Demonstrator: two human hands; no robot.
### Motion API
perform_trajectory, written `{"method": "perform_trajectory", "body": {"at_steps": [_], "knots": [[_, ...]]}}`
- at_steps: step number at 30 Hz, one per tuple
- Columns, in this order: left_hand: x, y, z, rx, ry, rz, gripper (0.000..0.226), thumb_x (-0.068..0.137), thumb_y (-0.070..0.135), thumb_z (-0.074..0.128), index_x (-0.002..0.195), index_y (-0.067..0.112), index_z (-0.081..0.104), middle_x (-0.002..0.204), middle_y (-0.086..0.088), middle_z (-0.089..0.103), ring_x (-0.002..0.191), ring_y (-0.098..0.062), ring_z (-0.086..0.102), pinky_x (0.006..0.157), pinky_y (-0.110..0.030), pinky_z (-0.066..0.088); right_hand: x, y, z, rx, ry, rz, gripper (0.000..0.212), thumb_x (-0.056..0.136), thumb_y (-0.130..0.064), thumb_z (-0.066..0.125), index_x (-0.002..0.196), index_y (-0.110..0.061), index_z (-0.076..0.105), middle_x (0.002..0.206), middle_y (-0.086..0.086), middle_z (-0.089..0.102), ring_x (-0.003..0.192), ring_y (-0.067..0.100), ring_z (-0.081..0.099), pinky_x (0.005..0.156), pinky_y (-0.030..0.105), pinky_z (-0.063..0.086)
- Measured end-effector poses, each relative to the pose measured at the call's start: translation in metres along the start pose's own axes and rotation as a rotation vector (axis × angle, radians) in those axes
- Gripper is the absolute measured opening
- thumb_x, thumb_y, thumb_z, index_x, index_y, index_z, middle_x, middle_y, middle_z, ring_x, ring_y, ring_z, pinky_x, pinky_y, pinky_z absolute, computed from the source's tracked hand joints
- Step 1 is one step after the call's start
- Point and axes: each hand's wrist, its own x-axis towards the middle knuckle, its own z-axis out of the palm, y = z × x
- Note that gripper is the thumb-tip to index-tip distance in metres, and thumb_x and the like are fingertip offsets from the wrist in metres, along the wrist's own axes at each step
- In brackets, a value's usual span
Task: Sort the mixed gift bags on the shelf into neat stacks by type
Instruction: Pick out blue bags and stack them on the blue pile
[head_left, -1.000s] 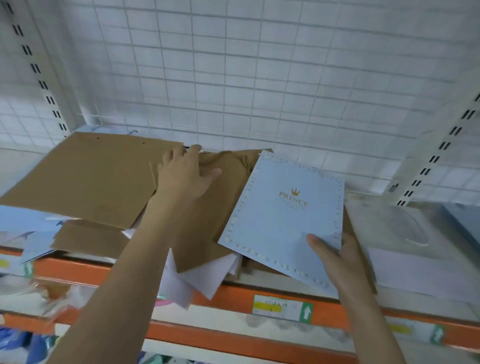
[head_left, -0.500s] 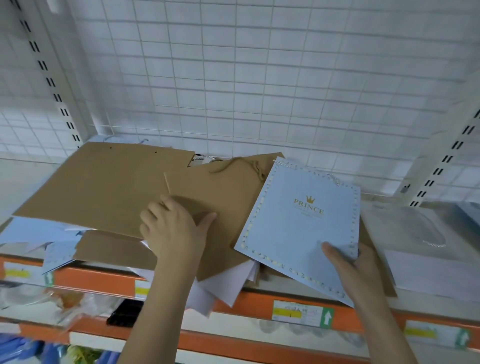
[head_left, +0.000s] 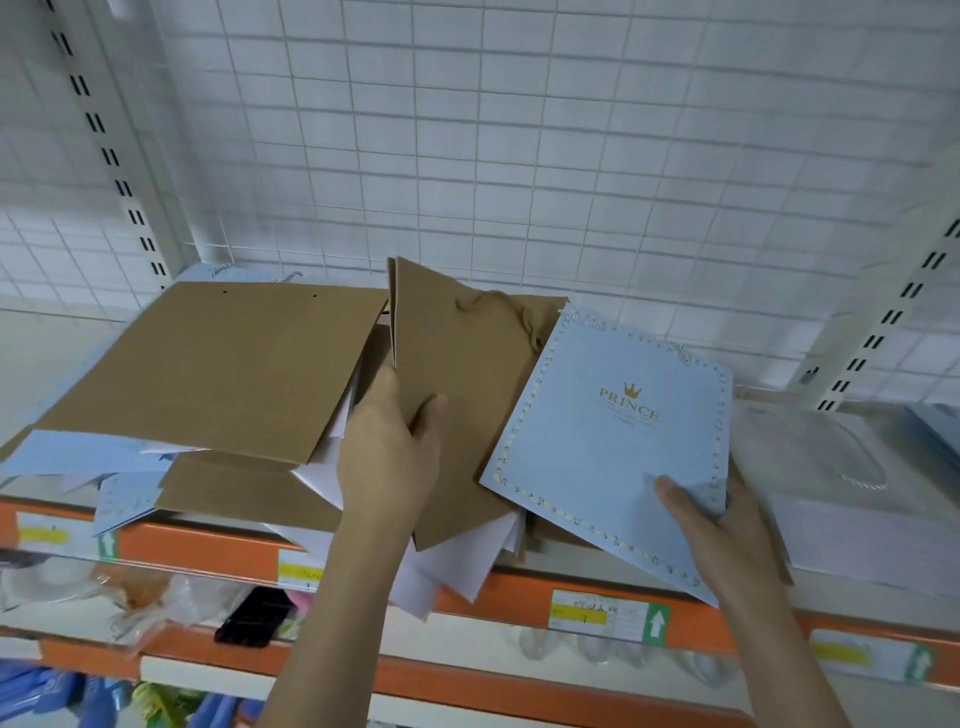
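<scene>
Fingers (head_left: 387, 382) of the left hand (head_left: 387, 457) curled round the lifted edge of a flat brown kraft paper bag (head_left: 467, 395), thumb on top. On the orange-edged shelf (head_left: 208, 545), the right hand (head_left: 722, 525) pinched a pale blue "PRINCE" crown-printed gift bag (head_left: 613, 441) at its lower corner, beside a larger brown paper bag (head_left: 218, 364).

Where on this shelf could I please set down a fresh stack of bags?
The shelf's far left, between the slotted upright and the big brown bag, looks bare. The middle is crowded with overlapping bags; right of the blue Prince bag lie clear plastic-wrapped packs.
</scene>
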Motion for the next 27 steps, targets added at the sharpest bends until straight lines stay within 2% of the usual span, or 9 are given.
{"method": "perform_trajectory", "body": {"at_steps": [4,6,9,12,16,19,22,25,27], "knots": [[-0.005,0.009,-0.005,-0.171,0.008,0.061,0.009,0.095,0.015,0.048,0.103,0.011,0.048,0.078,0.017,0.052,0.071,0.003,0.053,0.056,-0.006,0.039,0.000,-0.008,-0.013,0.030,0.045,-0.055,0.031,0.082,-0.029,0.069,0.108,-0.027,0.052,0.101,-0.010,0.062,0.096,0.014,0.059,0.075,0.031,0.045],[-0.010,0.019,-0.005,-0.273,0.002,0.082,0.011,0.096,0.012,0.046,0.106,0.017,0.047,0.086,0.020,0.055,0.075,0.015,0.053,0.061,-0.001,0.039,0.002,-0.007,-0.022,0.026,0.053,-0.039,0.046,0.082,-0.034,0.067,0.120,-0.026,0.042,0.108,-0.008,0.059,0.101,0.018,0.056,0.084,0.035,0.044],[-0.020,0.032,0.001,-0.334,0.026,0.112,0.018,0.096,0.013,0.045,0.112,0.022,0.046,0.093,0.023,0.054,0.083,0.019,0.052,0.067,0.002,0.037,0.003,-0.008,-0.044,-0.016,0.058,-0.031,0.060,0.083,-0.039,0.064,0.133,-0.028,0.033,0.112,-0.007,0.058,0.106,0.020,0.055,0.092,0.042,0.045],[-0.031,0.044,0.014,-0.384,0.052,0.086,0.024,0.096,0.020,0.045,0.119,0.028,0.048,0.097,0.029,0.056,0.090,0.019,0.051,0.070,0.003,0.037,0.004,-0.007,-0.076,-0.034,0.099,-0.056,0.060,0.084,-0.036,0.063,0.136,-0.028,0.034,0.107,-0.009,0.057,0.103,0.019,0.054,0.090,0.040,0.043],[-0.053,0.071,0.043,-0.501,0.024,-0.030,0.019,0.095,0.025,0.047,0.094,0.044,0.047,0.088,0.034,0.059,0.081,0.023,0.052,0.063,0.002,0.038,0.005,0.002,-0.140,-0.042,0.170,-0.085,0.056,0.082,-0.039,0.067,0.130,-0.028,0.042,0.106,-0.007,0.057,0.097,0.020,0.053,0.080,0.035,0.039],[-0.081,0.094,0.088,-0.554,-0.030,-0.112,0.014,0.094,0.026,0.050,0.091,0.040,0.050,0.091,0.023,0.059,0.078,0.014,0.055,0.070,-0.014,0.043,0.008,0.021,-0.198,-0.065,0.218,-0.099,0.048,0.083,-0.036,0.066,0.126,-0.027,0.047,0.103,-0.011,0.059,0.095,0.018,0.051,0.080,0.037,0.038],[-0.122,0.120,0.146,-0.616,-0.079,-0.220,0.011,0.093,0.024,0.053,0.090,0.034,0.055,0.091,0.016,0.062,0.083,-0.001,0.057,0.079,-0.028,0.043,0.009,0.049,-0.262,-0.067,0.233,-0.031,0.040,0.087,-0.031,0.062,0.124,-0.024,0.048,0.110,-0.001,0.058,0.098,0.021,0.051,0.081,0.036,0.037],[-0.164,0.156,0.195,-0.648,-0.188,-0.318,0.009,0.092,0.030,0.053,0.088,0.038,0.055,0.094,0.013,0.063,0.088,-0.009,0.059,0.081,-0.034,0.047,0.007,0.075,-0.322,-0.091,0.251,0.010,0.036,0.087,-0.037,0.060,0.119,-0.026,0.051,0.110,0.000,0.061,0.104,0.023,0.053,0.084,0.037,0.038],[-0.186,0.179,0.219,-0.679,-0.221,-0.371,0.006,0.091,0.033,0.054,0.091,0.038,0.055,0.097,0.013,0.063,0.091,-0.009,0.059,0.078,-0.031,0.048,0.008,0.088,-0.358,-0.087,0.261,0.035,0.031,0.088,-0.034,0.060,0.117,-0.029,0.053,0.105,-0.001,0.061,0.099,0.021,0.053,0.081,0.035,0.037]]}}
